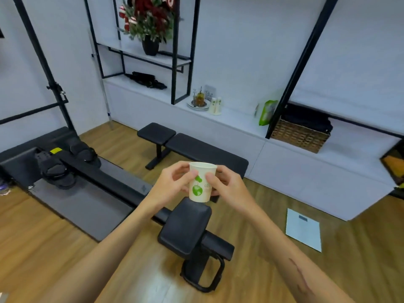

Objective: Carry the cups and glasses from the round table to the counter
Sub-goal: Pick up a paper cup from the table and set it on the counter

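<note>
A white paper cup (200,189) with a green leaf-and-globe print is held upright in front of me, above the rowing machine. My left hand (172,182) grips its left side, fingers and thumb curled round it. My right hand (227,184) grips its right side the same way. On the white counter (236,121) along the far wall stand two more paper cups (216,106) next to a silver tray with glassware (199,101). The round table is out of view.
A black rowing machine (122,184) runs across the wooden floor below my hands. A black bench (190,147) stands between me and the counter. A wicker basket (299,134) and a green packet (266,112) sit on the counter. A white scale (303,229) lies on the floor at right.
</note>
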